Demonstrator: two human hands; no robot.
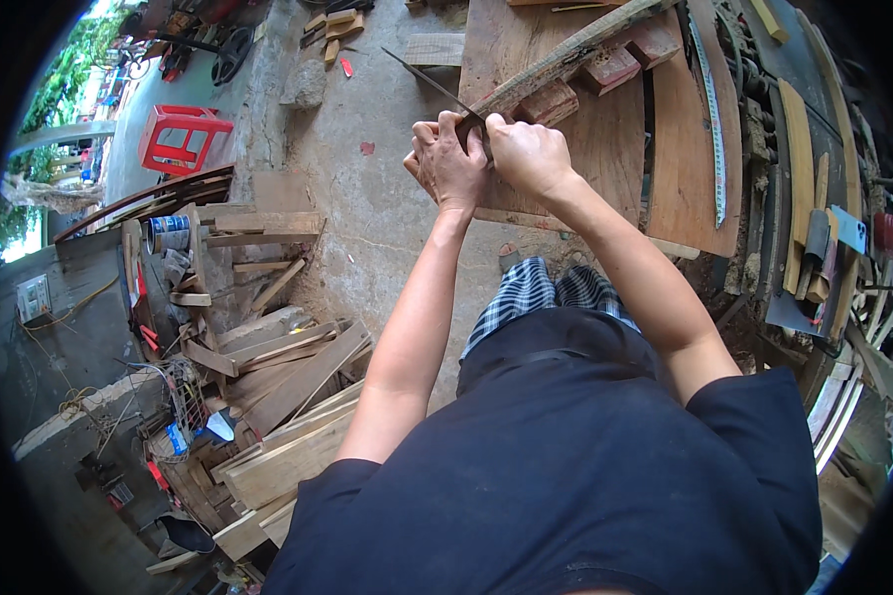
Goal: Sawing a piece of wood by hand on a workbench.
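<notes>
My left hand (449,164) is closed, its fingers curled beside the near end of a long curved piece of wood (566,61). Pressed close to it, my right hand (529,156) is a fist with the thumb forward. A thin dark metal bar (429,81) slants from the upper left down to the gap between both hands, meeting the right thumb. Whether it is a file or a blade cannot be made out. What the left fingers grip is hidden. The curved wood lies beside reddish wooden blocks (610,71) on a brown plank bench top (526,40).
A measuring tape strip (709,129) lies along the bench's right board. Wood strips and tools (814,238) crowd the right side. Stacked offcuts (303,377) fill the lower left, near a paint can (167,233). A red plastic stool (182,139) stands farther left.
</notes>
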